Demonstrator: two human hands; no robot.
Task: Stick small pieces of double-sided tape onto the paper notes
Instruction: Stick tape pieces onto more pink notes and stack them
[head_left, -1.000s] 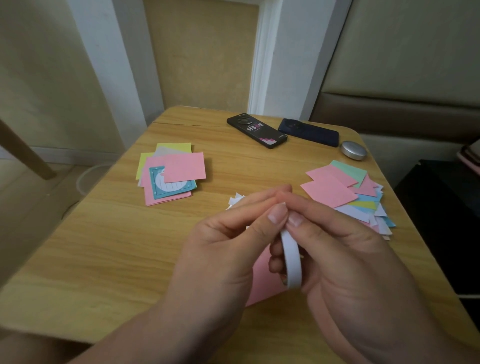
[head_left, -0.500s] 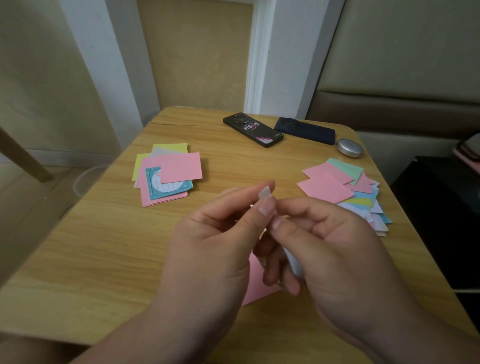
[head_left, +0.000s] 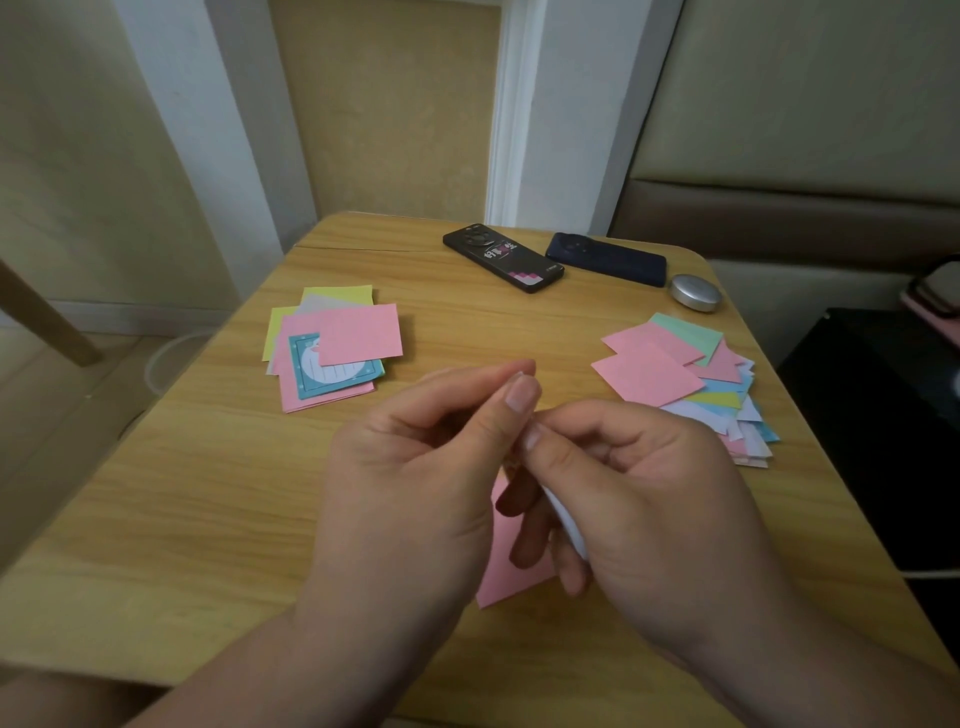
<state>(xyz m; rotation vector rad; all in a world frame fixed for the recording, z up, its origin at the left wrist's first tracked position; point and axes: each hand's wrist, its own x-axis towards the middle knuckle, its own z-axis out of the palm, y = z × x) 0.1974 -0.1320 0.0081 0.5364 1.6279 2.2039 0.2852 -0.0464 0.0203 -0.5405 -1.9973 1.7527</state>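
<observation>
White tape roll (head_left: 567, 525) sits clenched in the right hand (head_left: 654, 499), fingers curled round it, thumb bearing on its upper edge. On the left hand (head_left: 415, 483), thumb and forefinger are pressed tip to tip just above the right thumb, apparently pinching the tape end. Too little of the tape end shows to be certain.

Both hands hover over a pink note (head_left: 511, 577), which lies flat on the wooden table (head_left: 208, 519), largely covered by them. A neat stack of notes (head_left: 332, 353) lies to the left and a loose spread of notes (head_left: 670, 379) to the right, both well apart from the hands. A black phone (head_left: 501, 257), a dark blue phone (head_left: 605, 258) and a round metal tin (head_left: 693, 293) occupy the far edge.

Hazards, as judged:
- The adhesive may bond to the fingertips and refuse to release.
- An uneven tear may fold the piece onto itself.
- The unweighted note may lift with the tape.
</observation>
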